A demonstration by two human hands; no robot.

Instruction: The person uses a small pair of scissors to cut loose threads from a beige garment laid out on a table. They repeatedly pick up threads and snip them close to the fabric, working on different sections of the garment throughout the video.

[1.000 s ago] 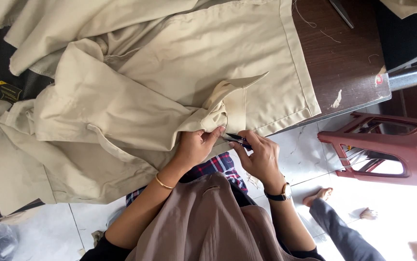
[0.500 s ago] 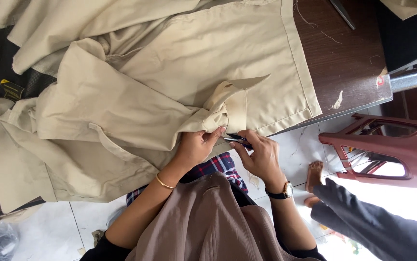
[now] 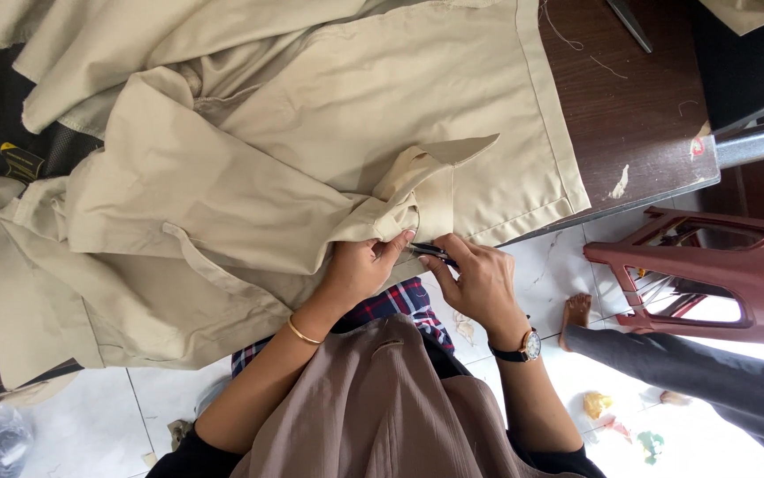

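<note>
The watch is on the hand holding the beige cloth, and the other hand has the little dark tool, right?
Not quite. The head view shows the watch on the right hand, which holds the little dark tool. The left hand, wearing a thin bangle, holds the beige cloth.

Bright, even daylight, soft shadows — sharp focus, glare on the white floor [image 3: 753, 358] lower right

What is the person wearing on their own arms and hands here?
Both forearms are bare, with dark sleeves near the frame's bottom. The left hand has a thin gold bangle at its wrist; the right hand has a black-strapped wristwatch with a round gold-toned case. No gloves.
</note>
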